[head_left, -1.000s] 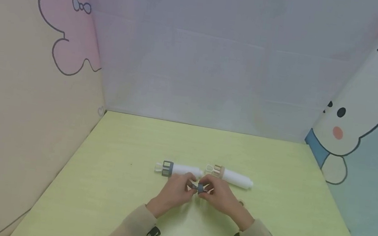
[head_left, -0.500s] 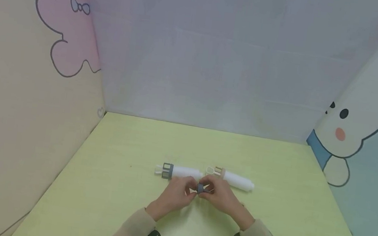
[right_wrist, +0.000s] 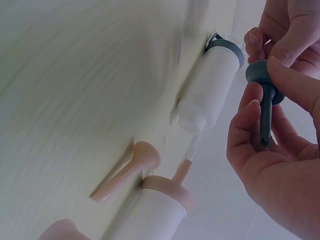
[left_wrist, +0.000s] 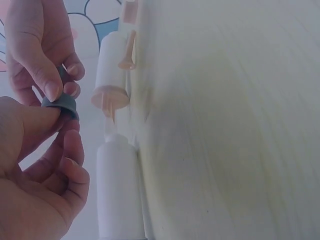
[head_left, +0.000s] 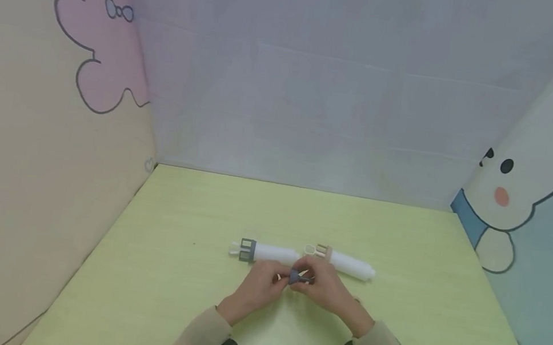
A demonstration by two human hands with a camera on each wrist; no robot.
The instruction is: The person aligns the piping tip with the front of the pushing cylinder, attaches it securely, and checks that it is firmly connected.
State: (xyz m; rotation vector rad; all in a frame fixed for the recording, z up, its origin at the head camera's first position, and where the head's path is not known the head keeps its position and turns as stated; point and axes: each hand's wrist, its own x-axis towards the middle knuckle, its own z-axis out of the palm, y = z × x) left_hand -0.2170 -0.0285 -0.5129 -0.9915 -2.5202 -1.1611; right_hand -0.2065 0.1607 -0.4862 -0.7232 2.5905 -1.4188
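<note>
A person in pale sleeves (head_left: 202, 330) worked a small gray funnel (right_wrist: 258, 72) between both hands, raised over the near-middle of a yellow-green table (head_left: 190, 202). The left hand (head_left: 261, 281) pinched the wide end, its thumb reaching into the mouth and its other fingers loosely curled. The right hand (head_left: 323, 286) gripped the funnel from the other side, thumb on the rounded body and fingers bent about it, the stem (right_wrist: 266, 117) pointing back toward the palm.

Just beyond the hands, two white bottles lay on their sides, nearly end to end. The gray-collared bottle (head_left: 274, 254) stretched out on the person's left; the pink-collared bottle (head_left: 352, 266) lay at a slant on the right, its pronged end facing its neighbor. Whether the two touched, I could not tell. A pink funnel (right_wrist: 145, 154) rested beside the pink-collared bottle, and another pink piece (right_wrist: 62, 231) showed in part nearby. A cartoon rabbit (head_left: 520, 168) looked on from the right-hand wall.
</note>
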